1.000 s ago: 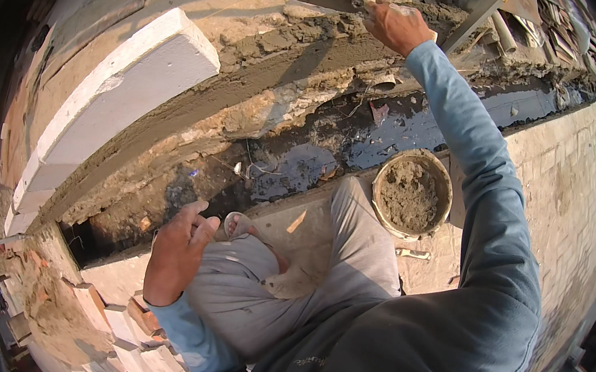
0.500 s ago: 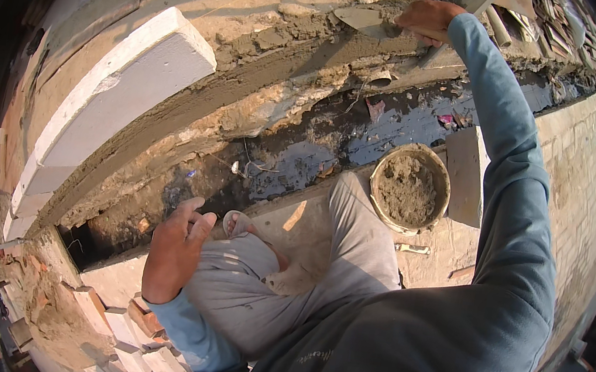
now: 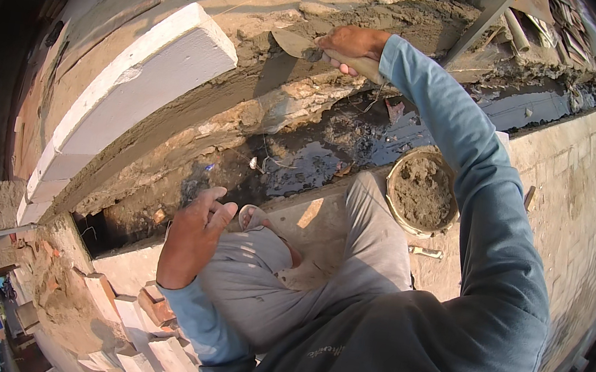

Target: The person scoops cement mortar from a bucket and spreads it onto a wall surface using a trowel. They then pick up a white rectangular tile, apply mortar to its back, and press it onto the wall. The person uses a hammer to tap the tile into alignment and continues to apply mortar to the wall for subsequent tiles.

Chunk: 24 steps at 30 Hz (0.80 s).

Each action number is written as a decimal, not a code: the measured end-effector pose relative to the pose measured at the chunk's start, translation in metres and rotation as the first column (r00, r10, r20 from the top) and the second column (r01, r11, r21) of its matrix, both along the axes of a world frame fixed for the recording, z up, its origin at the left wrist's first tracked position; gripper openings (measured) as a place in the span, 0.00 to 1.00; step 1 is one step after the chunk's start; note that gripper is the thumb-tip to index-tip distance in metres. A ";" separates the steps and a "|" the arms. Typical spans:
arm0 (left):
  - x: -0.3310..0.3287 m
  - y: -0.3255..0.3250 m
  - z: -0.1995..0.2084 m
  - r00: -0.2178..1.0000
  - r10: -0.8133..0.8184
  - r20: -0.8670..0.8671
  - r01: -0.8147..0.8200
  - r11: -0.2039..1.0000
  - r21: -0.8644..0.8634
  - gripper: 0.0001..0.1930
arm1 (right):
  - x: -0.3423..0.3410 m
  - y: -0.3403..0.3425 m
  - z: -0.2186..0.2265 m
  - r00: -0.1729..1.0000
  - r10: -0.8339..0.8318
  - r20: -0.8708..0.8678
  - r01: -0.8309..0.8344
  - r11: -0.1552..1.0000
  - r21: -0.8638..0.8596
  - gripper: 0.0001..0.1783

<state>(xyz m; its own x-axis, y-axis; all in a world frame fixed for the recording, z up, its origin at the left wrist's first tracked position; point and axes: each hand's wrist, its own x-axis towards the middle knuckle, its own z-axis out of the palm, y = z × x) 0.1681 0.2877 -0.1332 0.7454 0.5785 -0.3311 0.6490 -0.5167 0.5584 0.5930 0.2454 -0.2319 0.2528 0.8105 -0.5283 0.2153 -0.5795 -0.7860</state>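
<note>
My right hand (image 3: 354,43) grips a trowel by its handle. The flat metal trowel blade (image 3: 293,44) points left and rests on or just over the wet mortar (image 3: 252,72) spread along the top of a low ledge. Left of the blade, a row of white blocks (image 3: 153,64) stands along that ledge, the nearest block end a short way off. Over my bent leg hovers my left hand (image 3: 195,236), holding nothing, its thumb and fingers loosely curled and apart. A round bucket (image 3: 396,219) of grey mortar (image 3: 424,190) stands beside my right knee.
A ditch with dark water (image 3: 312,165) and litter runs between the ledge and my feet. A small tool with a pale handle (image 3: 425,252) lies by the bucket. Loose white blocks and broken bricks (image 3: 169,356) are piled lower left. Scrap boards (image 3: 573,37) lie upper right.
My right hand has drawn the trowel leftward along the mortar, closer to the white blocks. My left hand keeps its loose pose. The whole view has shifted slightly.
</note>
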 end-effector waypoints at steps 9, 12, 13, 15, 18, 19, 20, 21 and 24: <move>-0.003 0.000 0.005 0.992 0.046 -0.115 -0.051 0.998 -0.040 0.25 | -0.006 -0.005 -0.042 0.633 0.227 0.740 -0.322 0.947 -0.015 0.26; 0.004 0.000 0.011 0.991 0.038 -0.130 -0.044 0.998 -0.038 0.25 | 0.018 -0.124 0.004 0.381 0.202 0.902 -0.187 0.972 -0.139 0.26; 0.009 0.000 0.010 0.990 0.016 -0.142 -0.023 0.999 -0.049 0.25 | 0.035 -0.170 0.011 0.422 0.251 0.871 -0.184 0.965 -0.189 0.33; 0.008 0.003 0.001 0.998 -0.017 -0.066 0.019 0.999 0.030 0.23 | 0.043 -0.241 0.019 0.552 0.204 0.808 -0.170 0.977 -0.131 0.30; 0.010 -0.004 -0.004 0.989 -0.012 -0.147 0.014 1.000 0.012 0.22 | 0.025 -0.326 0.034 0.825 0.183 0.535 0.026 0.933 -0.359 0.23; 0.011 -0.002 -0.006 0.988 -0.023 -0.155 0.024 1.000 0.006 0.23 | 0.021 -0.356 0.024 0.711 0.271 0.649 -0.082 0.948 -0.306 0.19; 0.009 -0.001 -0.008 0.986 -0.030 -0.164 0.031 1.000 0.001 0.23 | 0.012 -0.388 0.005 0.571 0.339 0.748 -0.204 0.941 -0.270 0.16; 0.011 -0.001 -0.011 0.985 -0.032 -0.169 0.035 0.999 0.013 0.24 | -0.010 -0.407 -0.009 0.481 0.352 0.803 -0.111 0.933 -0.343 0.13; 0.025 -0.005 -0.008 0.991 -0.053 -0.120 0.054 0.998 0.009 0.24 | -0.064 -0.445 -0.081 0.284 0.525 0.802 0.088 0.819 -0.567 0.09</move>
<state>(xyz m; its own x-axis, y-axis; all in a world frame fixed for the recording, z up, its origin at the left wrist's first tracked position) 0.1936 0.2828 -0.1415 0.7310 0.5436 -0.4125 0.6819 -0.5589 0.4718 0.5285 -0.1994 -0.3130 0.6477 0.6740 -0.3553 0.7605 -0.5435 0.3553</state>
